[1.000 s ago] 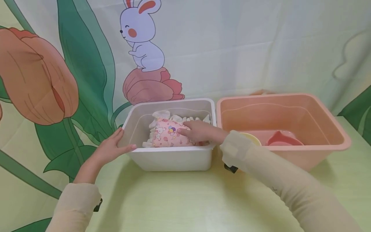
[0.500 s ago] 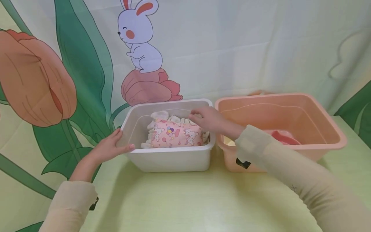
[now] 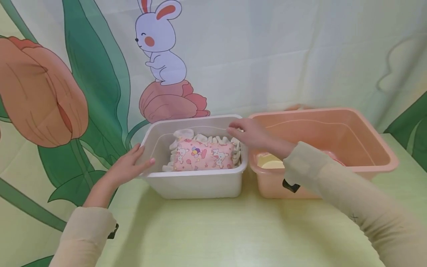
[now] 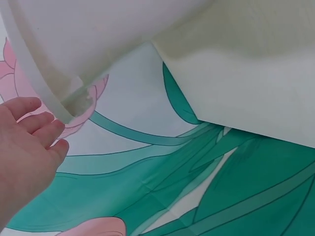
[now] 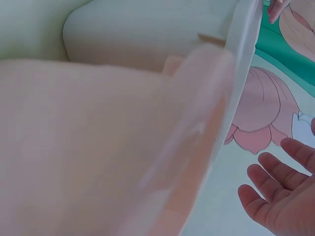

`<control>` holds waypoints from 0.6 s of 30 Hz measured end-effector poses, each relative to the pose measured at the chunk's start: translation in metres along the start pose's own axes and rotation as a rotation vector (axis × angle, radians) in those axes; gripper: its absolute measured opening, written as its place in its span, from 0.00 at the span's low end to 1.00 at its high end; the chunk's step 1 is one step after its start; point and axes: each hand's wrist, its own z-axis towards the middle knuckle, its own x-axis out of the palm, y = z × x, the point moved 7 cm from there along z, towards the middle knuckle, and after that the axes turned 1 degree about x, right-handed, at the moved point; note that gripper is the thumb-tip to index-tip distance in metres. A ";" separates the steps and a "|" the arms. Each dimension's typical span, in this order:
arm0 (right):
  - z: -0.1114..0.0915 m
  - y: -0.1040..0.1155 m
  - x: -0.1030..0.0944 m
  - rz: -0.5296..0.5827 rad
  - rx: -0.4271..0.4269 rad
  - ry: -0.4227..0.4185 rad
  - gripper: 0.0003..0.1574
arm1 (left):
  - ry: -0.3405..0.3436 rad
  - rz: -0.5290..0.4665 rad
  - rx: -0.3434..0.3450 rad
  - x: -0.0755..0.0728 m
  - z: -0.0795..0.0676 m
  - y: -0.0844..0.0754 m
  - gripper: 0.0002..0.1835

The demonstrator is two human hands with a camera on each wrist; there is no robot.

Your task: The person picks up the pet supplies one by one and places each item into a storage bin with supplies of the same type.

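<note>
My left hand (image 3: 128, 165) lies with extended fingers along the left rim of a white plastic bin (image 3: 197, 184). In the left wrist view, the fingertips of that hand (image 4: 29, 152) are right at the rim. Inside the bin sits a small pink pillow (image 3: 204, 155) printed with rabbits and balloons, with white ruffled cloth (image 3: 200, 138) around it. My right hand (image 3: 251, 134) hovers over the spot where the two bins meet, holding nothing. Its fingers are loosely bent, and the right wrist view shows them (image 5: 263, 184) spread apart.
A peach plastic bin (image 3: 370, 148) stands close against the white bin's right side. It contains a pale yellow dish (image 3: 269, 161) and a pink item (image 3: 335, 157), mostly hidden by the right sleeve. Both bins stand on a light green table (image 3: 207, 230), before a printed curtain (image 3: 283, 55).
My right hand has let go of the pink pillow, then lifted and moved right toward the peach bin. The pillow stays in the white bin. My left hand remains at the rim.
</note>
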 end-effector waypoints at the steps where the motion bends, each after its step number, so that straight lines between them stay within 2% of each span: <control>1: -0.001 -0.001 -0.003 -0.008 -0.002 -0.005 0.22 | -0.002 0.003 0.003 -0.001 0.001 -0.002 0.46; 10: -0.007 -0.015 -0.025 -0.014 0.027 -0.069 0.23 | -0.002 0.029 0.020 -0.014 0.014 -0.025 0.46; 18: -0.016 -0.025 -0.040 -0.013 0.070 -0.123 0.21 | 0.005 0.047 0.049 -0.014 0.023 -0.044 0.45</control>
